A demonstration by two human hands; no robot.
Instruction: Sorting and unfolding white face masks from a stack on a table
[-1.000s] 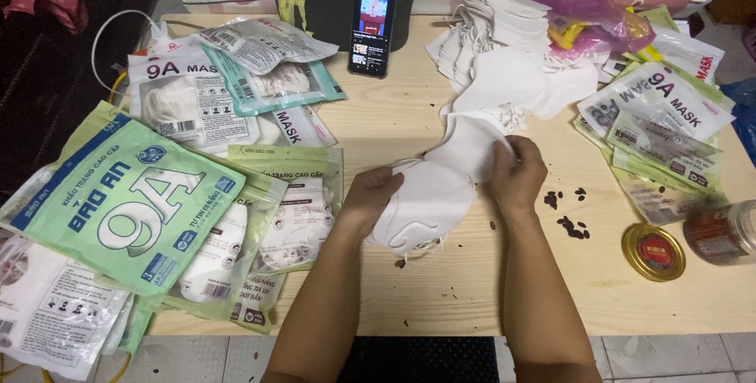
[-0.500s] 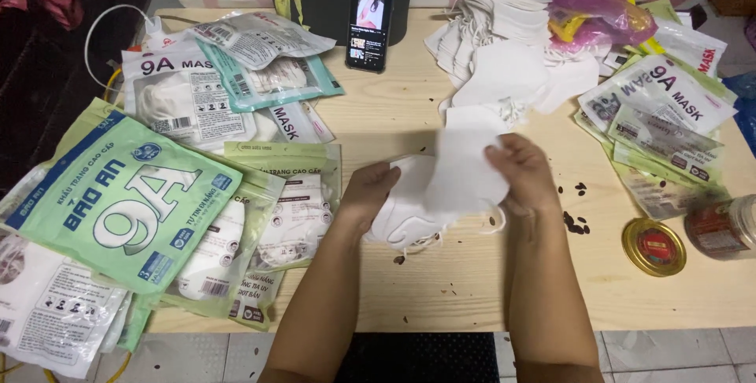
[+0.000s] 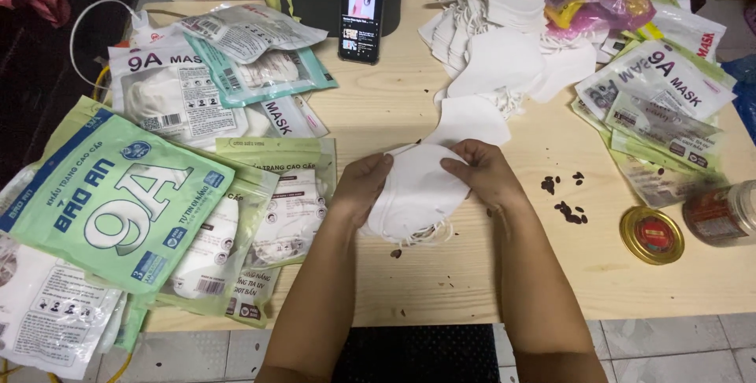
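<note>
Your left hand (image 3: 364, 186) and right hand (image 3: 482, 176) both have fingers closed on a small stack of white masks (image 3: 416, 194), resting mid-table (image 3: 441, 273). At 12 o'clock stands a phone (image 3: 362, 9); at 9 o'clock, packaged masks (image 3: 118, 198); at 3 o'clock, a gold lid (image 3: 652, 234).

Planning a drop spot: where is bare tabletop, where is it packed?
Bare wood: front edge right of the right hand, before the gold lid; also between phone and the small stack of masks both hands hold. Crowded: packets left, loose mask pile and packets far right.
</note>
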